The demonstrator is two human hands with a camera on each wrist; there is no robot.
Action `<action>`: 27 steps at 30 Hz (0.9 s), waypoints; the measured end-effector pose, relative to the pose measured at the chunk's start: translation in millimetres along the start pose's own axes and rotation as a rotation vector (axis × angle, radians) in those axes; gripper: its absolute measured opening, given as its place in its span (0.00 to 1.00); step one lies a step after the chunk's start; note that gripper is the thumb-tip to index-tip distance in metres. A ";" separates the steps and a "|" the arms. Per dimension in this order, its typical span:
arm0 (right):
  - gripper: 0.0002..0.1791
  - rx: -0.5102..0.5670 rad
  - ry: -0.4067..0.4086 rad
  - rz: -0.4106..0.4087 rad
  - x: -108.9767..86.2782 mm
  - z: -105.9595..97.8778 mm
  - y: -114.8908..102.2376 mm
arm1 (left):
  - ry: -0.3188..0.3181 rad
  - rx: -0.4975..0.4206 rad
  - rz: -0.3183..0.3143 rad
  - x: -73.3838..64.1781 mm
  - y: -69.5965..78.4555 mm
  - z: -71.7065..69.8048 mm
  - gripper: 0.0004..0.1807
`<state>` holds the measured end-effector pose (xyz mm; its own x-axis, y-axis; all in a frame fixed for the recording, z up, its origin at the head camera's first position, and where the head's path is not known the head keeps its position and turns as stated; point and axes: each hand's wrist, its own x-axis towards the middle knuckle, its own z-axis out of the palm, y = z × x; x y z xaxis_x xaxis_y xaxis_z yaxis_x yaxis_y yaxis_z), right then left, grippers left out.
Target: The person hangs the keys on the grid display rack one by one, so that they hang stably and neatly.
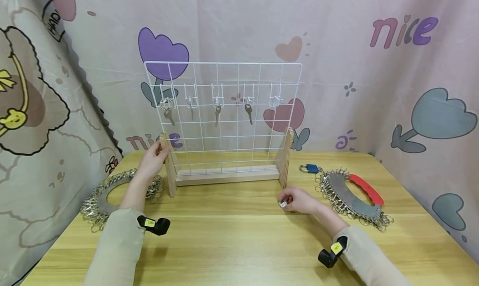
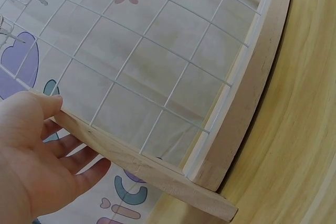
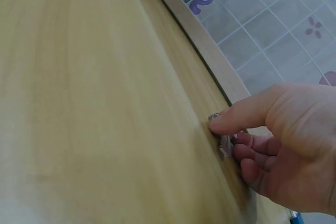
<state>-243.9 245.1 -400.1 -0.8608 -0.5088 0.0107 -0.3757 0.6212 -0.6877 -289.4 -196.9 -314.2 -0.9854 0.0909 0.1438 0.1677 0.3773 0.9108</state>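
My left hand [image 1: 151, 159] grips the wooden side post [image 2: 142, 166] of a white wire grid rack [image 1: 228, 153], thumb on one side and fingers on the other. Several white hooks hang along the grid, and keys [image 1: 248, 113] dangle from most of them; the rightmost hook [image 1: 275, 99] bears no key. By the foot of the right post, my right hand [image 1: 301, 200] pinches a small silvery key [image 3: 226, 144] between thumb and fingers, low over the tabletop. Those fingers partly cover it.
On the right of the table [image 1: 224, 244] lies a curved metal holder with a red handle [image 1: 368, 190], strung with many keys. A blue padlock [image 1: 310, 168] is behind it. Another key-laden metal holder [image 1: 102, 198] lies at the left, partly behind my left arm. Printed curtains surround the table.
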 end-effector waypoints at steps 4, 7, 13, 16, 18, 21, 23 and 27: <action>0.12 -0.008 -0.009 0.015 2.3 -1.3 -0.3 | 0.001 0.013 -0.016 -0.1 0.4 -0.9 0.36; 0.12 0.001 -0.013 0.026 2.8 -2.1 -0.3 | -0.003 0.017 -0.023 -0.1 1.5 -0.8 0.36; 0.13 -0.031 -0.031 0.000 2.7 -3.3 -2.6 | -0.001 0.021 -0.017 1.9 -0.7 -0.8 0.37; 0.12 -0.059 -0.035 -0.020 3.3 -3.1 -3.3 | 0.019 0.021 -0.014 1.4 -0.8 0.0 0.39; 0.11 -0.066 -0.035 -0.023 3.8 -2.4 -3.1 | 0.019 0.019 -0.008 0.4 -0.1 0.4 0.40; 0.08 -0.070 -0.028 -0.031 4.5 -1.5 -3.1 | 0.013 0.015 -0.009 -1.0 1.7 0.2 0.40; 0.07 -0.074 -0.019 -0.034 4.5 -1.1 -3.0 | 0.000 0.016 0.000 -1.0 1.6 -0.6 0.39; 0.05 -0.052 -0.004 -0.020 3.0 -0.6 -2.8 | 0.004 0.020 0.006 -1.3 1.0 -0.2 0.37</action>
<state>-245.6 242.2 -397.7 -0.8518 -0.5235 0.0212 -0.4100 0.6408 -0.6491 -287.9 -196.9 -313.4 -0.9845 0.0896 0.1509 0.1743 0.3955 0.9018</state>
